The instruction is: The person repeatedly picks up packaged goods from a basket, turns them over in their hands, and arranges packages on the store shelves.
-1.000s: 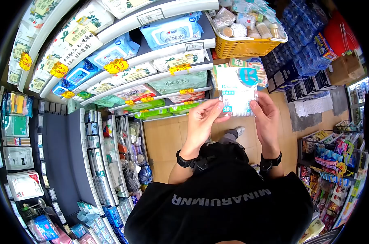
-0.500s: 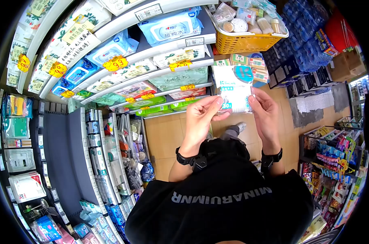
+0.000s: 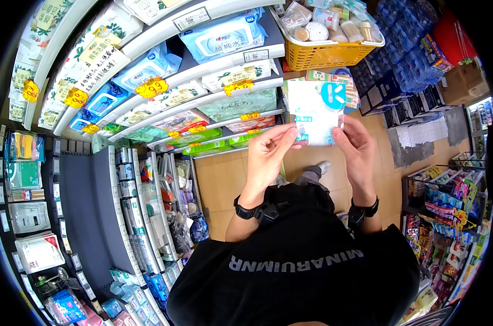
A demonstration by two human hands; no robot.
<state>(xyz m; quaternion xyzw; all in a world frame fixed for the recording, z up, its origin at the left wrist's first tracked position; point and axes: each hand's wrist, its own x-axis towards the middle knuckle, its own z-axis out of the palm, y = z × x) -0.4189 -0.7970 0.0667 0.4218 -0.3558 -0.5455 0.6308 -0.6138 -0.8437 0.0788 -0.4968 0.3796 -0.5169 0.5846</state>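
Both hands hold up a flat, clear-and-white plastic packet (image 3: 314, 117) with a teal letter K on its upper part and teal print lower down. Its exact contents are hard to make out in the glare. My left hand (image 3: 272, 149) pinches the lower left edge between thumb and fingers. On the opposite edge, my right hand (image 3: 355, 149) grips with the thumb in front and the fingers behind. Beyond the packet, small boxes (image 3: 350, 89) show partly, stacked under a yellow basket (image 3: 328, 56) of cotton swabs and other packaged goods.
Shelves of wet wipes (image 3: 222, 37) and tissue packs rise at the front left. A dark rack (image 3: 86, 206) with hanging goods stands on the left. Bundled bottles (image 3: 415, 65) are stacked at the far right, above a snack rack (image 3: 444, 201). Tan floor tiles (image 3: 222, 185) lie below.
The packet has tilted, so its teal K shows larger and more squarely, and glare has shifted across it. Both hands keep their hold with little movement. The view has shifted slightly.
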